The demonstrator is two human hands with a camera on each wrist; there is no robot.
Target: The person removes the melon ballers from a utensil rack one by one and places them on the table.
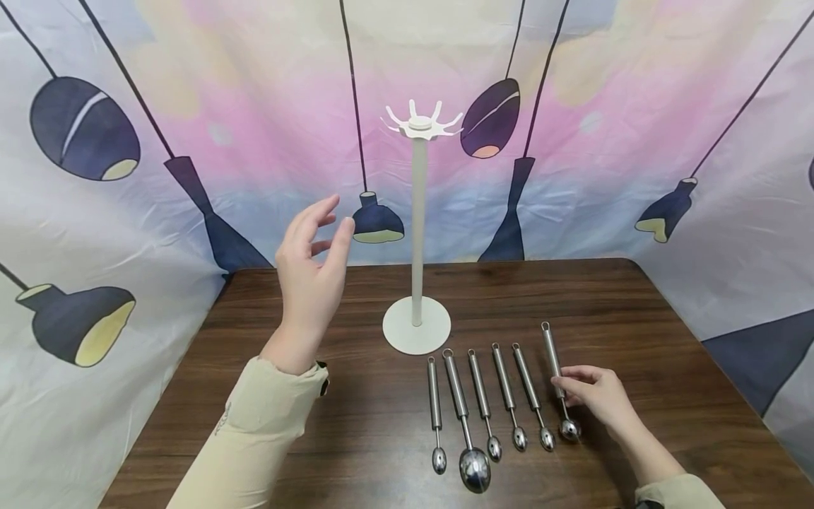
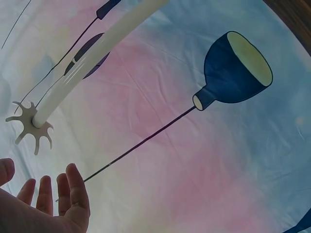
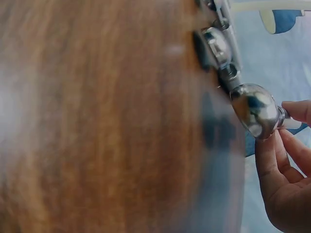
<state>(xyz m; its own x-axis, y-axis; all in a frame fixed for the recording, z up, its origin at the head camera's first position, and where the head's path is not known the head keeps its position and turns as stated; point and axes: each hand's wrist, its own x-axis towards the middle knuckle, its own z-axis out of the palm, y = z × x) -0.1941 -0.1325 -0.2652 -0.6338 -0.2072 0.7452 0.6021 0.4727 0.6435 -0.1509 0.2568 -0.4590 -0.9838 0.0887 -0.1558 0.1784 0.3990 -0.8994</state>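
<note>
My right hand pinches the lower handle of the rightmost steel melon baller, its round bowl facing the camera in the right wrist view. Several more steel scoops lie in a row to its left, including a small melon baller at the left end and a larger scoop beside it. My left hand is raised in the air, fingers apart and holding nothing. Just right of it stands a white rack, topped by a ring of curved hooks that hold nothing.
The rack's round base stands on the dark wooden table, behind the row of scoops. A patterned cloth with printed lamps hangs behind and at both sides of the table.
</note>
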